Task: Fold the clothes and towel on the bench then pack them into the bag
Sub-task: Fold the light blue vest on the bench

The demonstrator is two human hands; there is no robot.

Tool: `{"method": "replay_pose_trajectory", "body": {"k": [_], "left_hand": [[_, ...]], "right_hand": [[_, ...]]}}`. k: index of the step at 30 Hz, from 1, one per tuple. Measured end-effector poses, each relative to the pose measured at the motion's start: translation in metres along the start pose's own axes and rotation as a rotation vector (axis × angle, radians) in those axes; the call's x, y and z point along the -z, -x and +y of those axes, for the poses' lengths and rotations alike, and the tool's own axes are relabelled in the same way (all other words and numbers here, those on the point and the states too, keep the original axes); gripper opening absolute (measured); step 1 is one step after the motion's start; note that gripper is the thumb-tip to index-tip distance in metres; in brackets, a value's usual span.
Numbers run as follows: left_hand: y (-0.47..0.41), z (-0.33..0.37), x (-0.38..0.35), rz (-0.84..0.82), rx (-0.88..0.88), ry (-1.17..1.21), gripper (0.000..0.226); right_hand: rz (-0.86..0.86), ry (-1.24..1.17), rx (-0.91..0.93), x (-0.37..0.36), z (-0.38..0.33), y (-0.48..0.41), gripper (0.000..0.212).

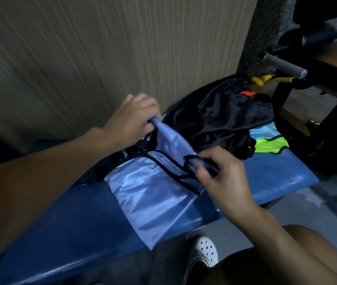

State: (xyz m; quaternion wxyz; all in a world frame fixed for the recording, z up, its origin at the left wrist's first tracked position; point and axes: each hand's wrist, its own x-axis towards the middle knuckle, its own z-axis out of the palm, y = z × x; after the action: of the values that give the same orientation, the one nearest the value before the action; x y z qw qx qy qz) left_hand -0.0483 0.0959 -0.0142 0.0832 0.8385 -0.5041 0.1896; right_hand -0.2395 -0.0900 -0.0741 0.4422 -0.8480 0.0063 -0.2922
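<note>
Shiny blue jersey up by both shoulders, fold not started yet

The left hand (134,118) is clenched round one top corner of the blue jersey (153,192), and the right hand (223,175) pinches the black-trimmed strap on the other side. The jersey lies across the blue bench (70,223) with its hem hanging past the front edge. It looks slippery, so I reckon a loose grip sends it to the floor, or the fold goes crooked. A black clothes pile (225,116) and a neon green top (270,144) sit further right.

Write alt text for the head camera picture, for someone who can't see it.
Left hand and right hand grip the top of a shiny light-blue garment with black trim, spread on a blue bench. Dark clothes lie heaped behind it.
</note>
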Motion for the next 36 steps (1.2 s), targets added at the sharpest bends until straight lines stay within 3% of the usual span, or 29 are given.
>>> {"method": "replay_pose_trajectory", "body": {"k": [9, 12, 14, 16, 18, 22, 26, 29, 33, 36], "left_hand": [[0.136, -0.013, -0.002, -0.208, 0.034, -0.072, 0.020], [0.163, -0.009, -0.002, -0.308, 0.069, -0.139, 0.041], [0.165, 0.004, 0.003, -0.310, 0.085, -0.122, 0.048], [0.162, 0.014, 0.005, -0.293, 0.125, -0.049, 0.054], [0.159, 0.021, -0.002, -0.327, 0.173, 0.017, 0.054], [0.168, 0.028, -0.021, -0.380, 0.237, 0.082, 0.047], [0.176, 0.042, -0.020, -0.339, 0.270, 0.056, 0.041], [0.179, 0.063, -0.016, -0.293, 0.282, 0.084, 0.034], [0.160, 0.084, -0.005, -0.101, 0.303, -0.047, 0.029], [0.142, 0.082, -0.017, -0.162, 0.279, -0.157, 0.044]], "right_hand": [[-0.589, 0.120, 0.231, -0.066, -0.029, 0.054, 0.022], [-0.801, 0.180, 0.282, -0.074, -0.035, 0.062, 0.034], [-0.708, 0.183, 0.281, -0.073, -0.039, 0.062, 0.035], [-0.464, 0.233, 0.199, -0.074, -0.038, 0.061, 0.028], [-0.352, 0.401, 0.104, -0.076, -0.031, 0.062, 0.033], [-0.506, 0.649, 0.149, -0.082, -0.013, 0.073, 0.039], [-0.400, 0.642, 0.094, -0.073, -0.002, 0.058, 0.033], [-0.482, 0.701, 0.008, -0.061, 0.005, 0.044, 0.042], [-0.423, 0.721, 0.043, -0.061, 0.004, 0.044, 0.043], [-0.436, 0.712, 0.056, -0.073, -0.002, 0.055, 0.053]]}}
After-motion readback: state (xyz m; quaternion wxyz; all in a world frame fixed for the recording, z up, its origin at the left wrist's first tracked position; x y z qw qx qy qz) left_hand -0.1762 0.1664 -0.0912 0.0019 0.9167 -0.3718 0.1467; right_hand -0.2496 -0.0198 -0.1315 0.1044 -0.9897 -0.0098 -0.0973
